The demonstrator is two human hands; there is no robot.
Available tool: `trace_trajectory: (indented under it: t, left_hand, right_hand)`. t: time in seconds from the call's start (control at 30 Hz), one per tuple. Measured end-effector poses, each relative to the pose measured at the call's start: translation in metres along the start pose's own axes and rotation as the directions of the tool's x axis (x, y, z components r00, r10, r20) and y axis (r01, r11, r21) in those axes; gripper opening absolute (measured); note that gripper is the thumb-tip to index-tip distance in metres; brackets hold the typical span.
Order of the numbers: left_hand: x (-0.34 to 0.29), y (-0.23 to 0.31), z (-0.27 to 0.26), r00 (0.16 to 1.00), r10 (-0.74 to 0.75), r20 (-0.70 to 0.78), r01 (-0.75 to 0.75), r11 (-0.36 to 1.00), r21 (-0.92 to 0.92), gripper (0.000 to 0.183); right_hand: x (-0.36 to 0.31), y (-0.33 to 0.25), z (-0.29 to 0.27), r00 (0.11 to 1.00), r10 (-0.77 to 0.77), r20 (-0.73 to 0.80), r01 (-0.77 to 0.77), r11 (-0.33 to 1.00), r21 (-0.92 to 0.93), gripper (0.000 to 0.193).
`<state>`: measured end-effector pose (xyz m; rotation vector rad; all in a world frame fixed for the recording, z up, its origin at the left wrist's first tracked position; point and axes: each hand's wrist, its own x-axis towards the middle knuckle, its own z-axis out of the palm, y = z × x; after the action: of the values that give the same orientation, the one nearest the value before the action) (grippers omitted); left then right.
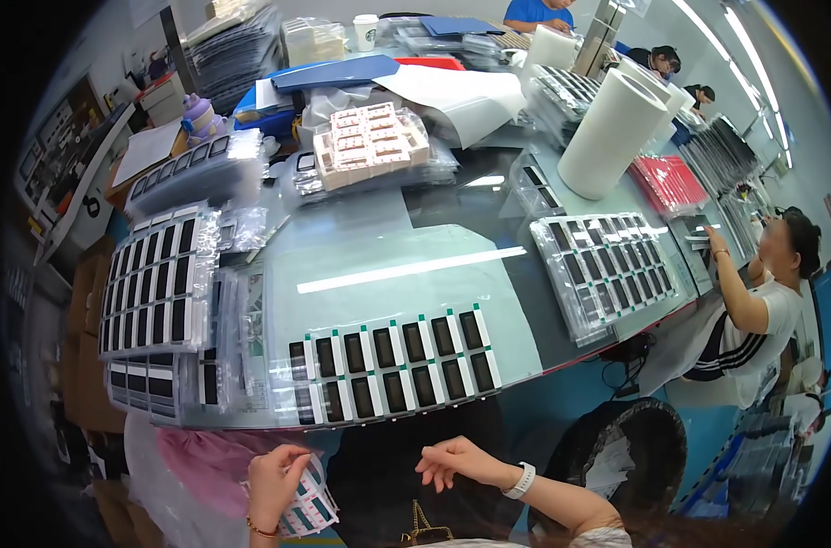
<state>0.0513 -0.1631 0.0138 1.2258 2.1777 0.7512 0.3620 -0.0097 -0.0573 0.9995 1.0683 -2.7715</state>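
Below the table's front edge, my left hand [277, 479] pinches a curved white sheet with green strips and pinkish marks [313, 504]. To its right, my right hand [454, 459] hovers over my dark lap with loosely bent fingers and nothing in them. A white watch band circles that wrist. In front of both hands, two rows of dark rectangular panels with white borders and green tabs [393, 342] lie on a clear sheet [406, 274] on the table. Pink plastic film [210, 470] hangs beside my left hand.
Stacked trays of dark panels stand left [155, 283] and right [607, 274]. Further back are pale block-shaped parts [370, 146], white rolls [612, 137] and a paper cup [365, 33]. A lined bin [621, 466] sits right; a co-worker [753, 297] works beyond it.
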Motion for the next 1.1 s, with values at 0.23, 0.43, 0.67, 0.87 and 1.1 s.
trace_trajectory:
  t: [0.23, 0.43, 0.67, 0.87, 1.1]
  left_hand:
    - [0.001, 0.044, 0.036, 0.967, 0.047, 0.249, 0.062, 0.910, -0.411, 0.024]
    - [0.013, 0.114, 0.073, 0.891, 0.304, 0.337, -0.084, 0.841, -0.534, 0.047]
    - [0.018, 0.121, 0.085, 0.859, 0.257, 0.443, 0.010, 0.856, -0.517, 0.012]
    - [0.023, 0.126, 0.103, 0.824, 0.560, 0.091, -0.397, 0.684, -0.613, 0.011]
    - [0.027, 0.134, 0.104, 0.813, 0.558, 0.166, -0.461, 0.791, -0.402, 0.008]
  right_hand:
    - [-0.030, -0.050, 0.013, 0.902, -0.392, -0.182, 0.291, 0.861, -0.417, 0.026]
    - [-0.040, -0.045, 0.014, 0.884, -0.461, -0.074, 0.408, 0.841, -0.356, 0.021]
    - [-0.061, -0.062, 0.009, 0.815, -0.563, -0.134, 0.508, 0.807, -0.300, 0.020]
    - [-0.064, -0.070, -0.001, 0.901, -0.382, -0.207, 0.198, 0.784, -0.588, 0.013]
    - [-0.071, -0.091, 0.013, 0.632, -0.758, 0.160, 0.429, 0.170, -0.887, 0.019]
